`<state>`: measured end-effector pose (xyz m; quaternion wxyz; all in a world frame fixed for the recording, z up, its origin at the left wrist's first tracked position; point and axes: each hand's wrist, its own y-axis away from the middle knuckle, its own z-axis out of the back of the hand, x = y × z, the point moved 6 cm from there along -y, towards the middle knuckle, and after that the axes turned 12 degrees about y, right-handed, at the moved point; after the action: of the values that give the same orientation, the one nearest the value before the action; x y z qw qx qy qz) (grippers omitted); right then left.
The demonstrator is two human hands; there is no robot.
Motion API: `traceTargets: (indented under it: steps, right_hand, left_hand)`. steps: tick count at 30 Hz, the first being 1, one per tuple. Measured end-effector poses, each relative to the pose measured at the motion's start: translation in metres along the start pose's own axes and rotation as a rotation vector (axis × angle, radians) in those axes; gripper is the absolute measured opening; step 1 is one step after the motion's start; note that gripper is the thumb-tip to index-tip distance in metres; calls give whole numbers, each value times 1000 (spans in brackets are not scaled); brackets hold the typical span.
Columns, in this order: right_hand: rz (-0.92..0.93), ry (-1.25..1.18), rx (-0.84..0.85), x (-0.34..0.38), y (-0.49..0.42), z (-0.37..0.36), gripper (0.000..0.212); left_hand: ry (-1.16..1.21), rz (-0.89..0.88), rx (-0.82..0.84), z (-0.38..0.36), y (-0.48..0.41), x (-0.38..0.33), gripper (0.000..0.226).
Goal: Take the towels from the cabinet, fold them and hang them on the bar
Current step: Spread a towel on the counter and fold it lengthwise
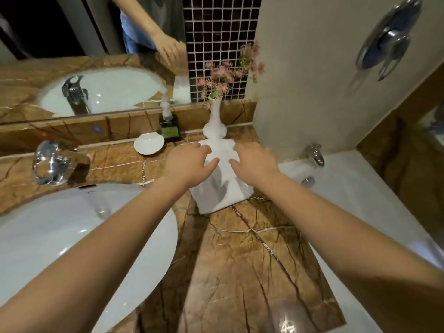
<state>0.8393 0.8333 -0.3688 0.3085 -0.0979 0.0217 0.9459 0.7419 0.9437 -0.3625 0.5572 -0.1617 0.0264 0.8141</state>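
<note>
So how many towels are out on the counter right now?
1: a folded white towel on the counter, in front of the vase, beneath the left hand and right hand. More could be hidden within the fold.

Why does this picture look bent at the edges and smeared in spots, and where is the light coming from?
Head view: the wide lens stretches the forearms and bows the sink. The chrome wall fixture and tap are smeared by motion blur and glare. Finger shadows fall on the white towel below the left hand and right hand, so the light is probably overhead.
</note>
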Motion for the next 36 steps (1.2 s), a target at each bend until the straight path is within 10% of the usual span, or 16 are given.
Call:
traceTargets:
  steps: [13,29,36]
  right_hand:
    - [166,-74,223,18,12,-97,78]
    - [332,-52,71,36,7,-56,67]
    - [210,-248,41,42,-6,-5,32]
  left_hand:
    - [-135,-25,231,-95,27,4,89]
    - [-146,-17,190,-58,26,-8,24]
    - [256,102,-3,-13,22,4,15]
